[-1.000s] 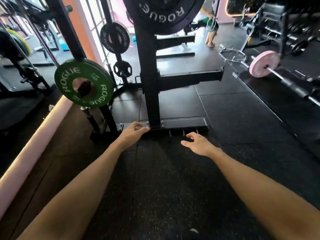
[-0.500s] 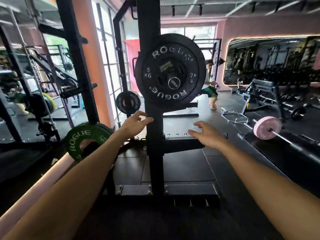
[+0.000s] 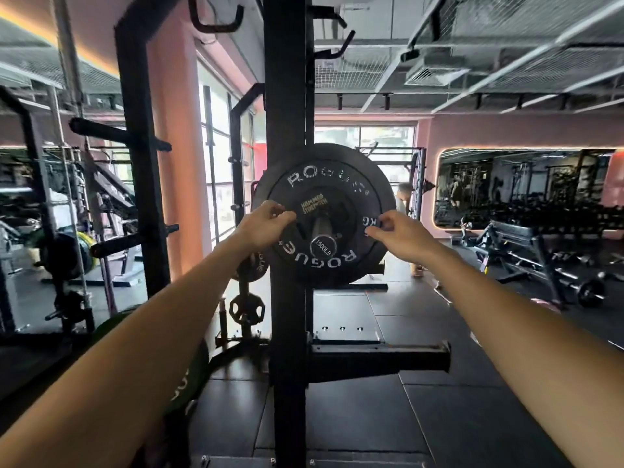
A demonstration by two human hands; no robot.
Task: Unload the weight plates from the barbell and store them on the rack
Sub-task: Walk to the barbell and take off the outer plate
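Weight plate (image 3: 324,216), black, sits on barbell end (image 3: 323,244) beside rack post (image 3: 287,231). Left hand (image 3: 266,222) and right hand (image 3: 398,236) both pinching its face, so I reckon unloading barely started. Green plate (image 3: 189,376) low left, can't tell if stored.

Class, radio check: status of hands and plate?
Left hand and right hand both grip black plate. Plate on bar end. Upright close beside.

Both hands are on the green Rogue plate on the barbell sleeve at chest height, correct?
Not quite: the plate both hands grip is black, not green, as the head view shows. The left hand and right hand hold its opposite sides on the barbell sleeve.
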